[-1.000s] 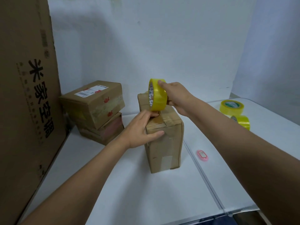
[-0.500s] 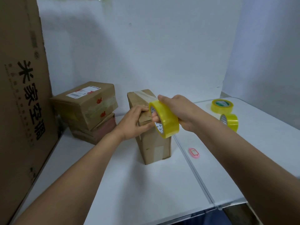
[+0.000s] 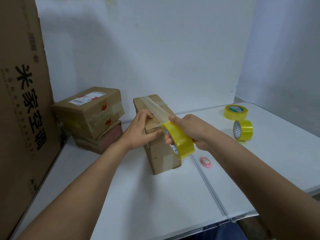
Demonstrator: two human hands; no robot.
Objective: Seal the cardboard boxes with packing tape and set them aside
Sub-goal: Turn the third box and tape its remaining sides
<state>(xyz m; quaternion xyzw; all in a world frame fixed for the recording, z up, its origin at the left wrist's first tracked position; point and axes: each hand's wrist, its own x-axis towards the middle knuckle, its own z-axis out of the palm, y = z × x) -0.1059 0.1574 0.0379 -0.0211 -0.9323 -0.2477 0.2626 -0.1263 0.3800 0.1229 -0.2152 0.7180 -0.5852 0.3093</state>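
Pulling tape over the box at table centre, our right hand grips the tape roll at the box's 3 o'clock. Left hand presses open-fingered on top. We judge: keep the strip taut, centred on the seam.

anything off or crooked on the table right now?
Mostly fine. The stacked boxes at back left sit askew, the top one twisted and overhanging the lower. One spare tape roll stands on edge and might roll.
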